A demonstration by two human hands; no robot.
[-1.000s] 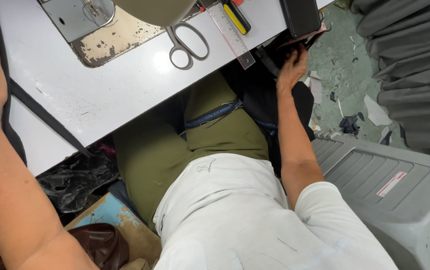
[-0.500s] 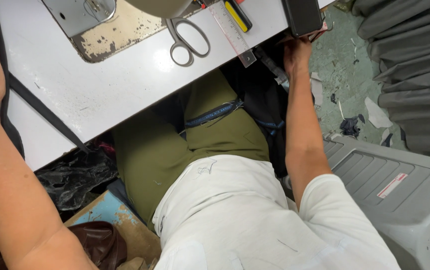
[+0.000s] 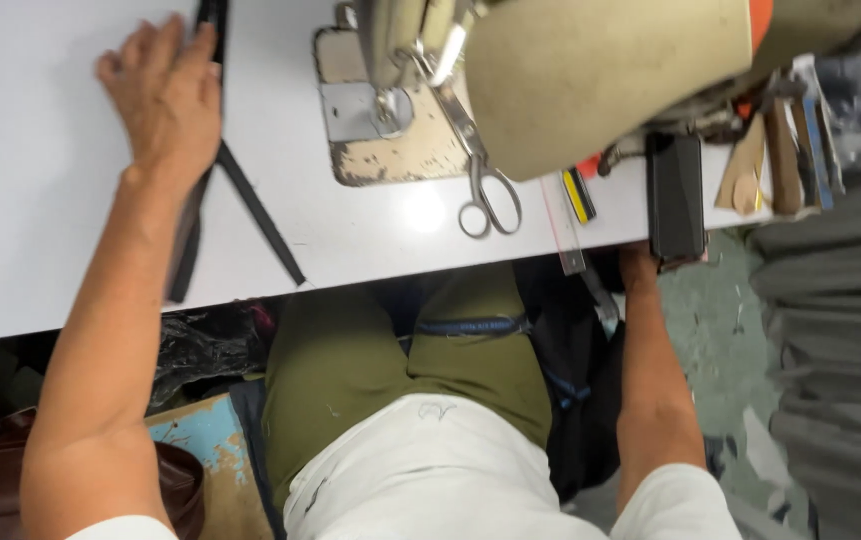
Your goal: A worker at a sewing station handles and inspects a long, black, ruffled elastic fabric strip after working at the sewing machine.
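On the table [image 3: 41, 230], at its left: left hand [image 3: 163, 92] flat over strap [image 3: 251, 210]. Right of that, sewing machine [image 3: 591, 70] at the far edge, with scissors [image 3: 486, 190] lying just before it. Further right, ruler [image 3: 563, 225], then phone [image 3: 677, 195] at the near edge. Under that edge, just below phone: right hand [image 3: 639, 268]

The left hand [image 3: 163, 95] lies flat, palm down, fingers spread, arm extended. The right hand [image 3: 639, 262] is mostly hidden, forearm straight.
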